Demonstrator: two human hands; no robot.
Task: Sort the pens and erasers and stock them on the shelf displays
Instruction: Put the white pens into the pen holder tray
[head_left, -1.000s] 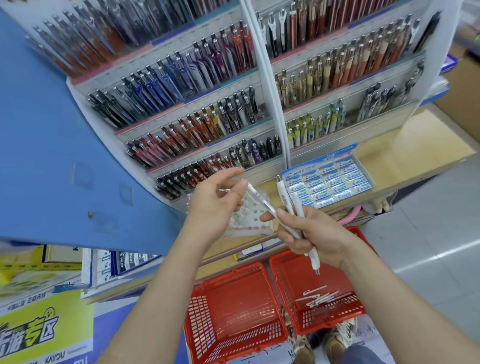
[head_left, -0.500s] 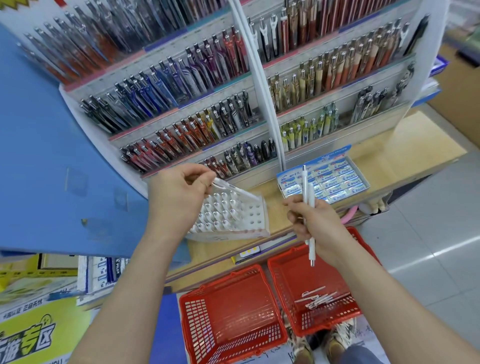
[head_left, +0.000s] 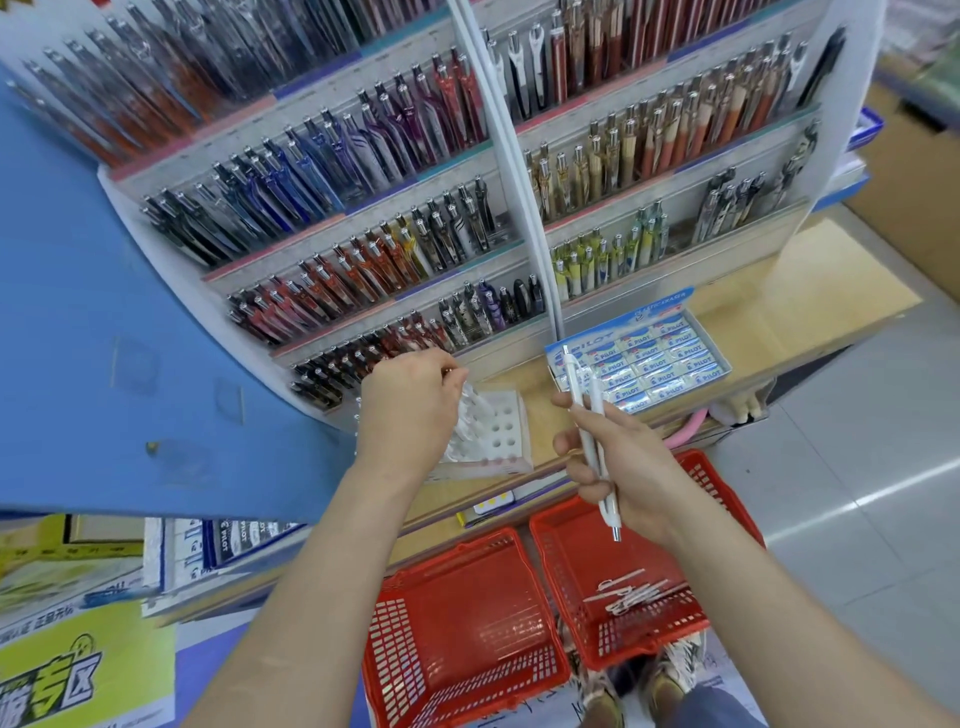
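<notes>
Above one basket (head_left: 649, 644), perhaps two pens (head_left: 574, 387).

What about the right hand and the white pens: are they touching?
Touching. In the head view the right hand curls its fingers round the white pens.

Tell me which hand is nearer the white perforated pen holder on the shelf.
Left. The left hand sits over the pen holder at its left side; the right hand, gripping two white pens, is off to its right, clear of it.
</notes>
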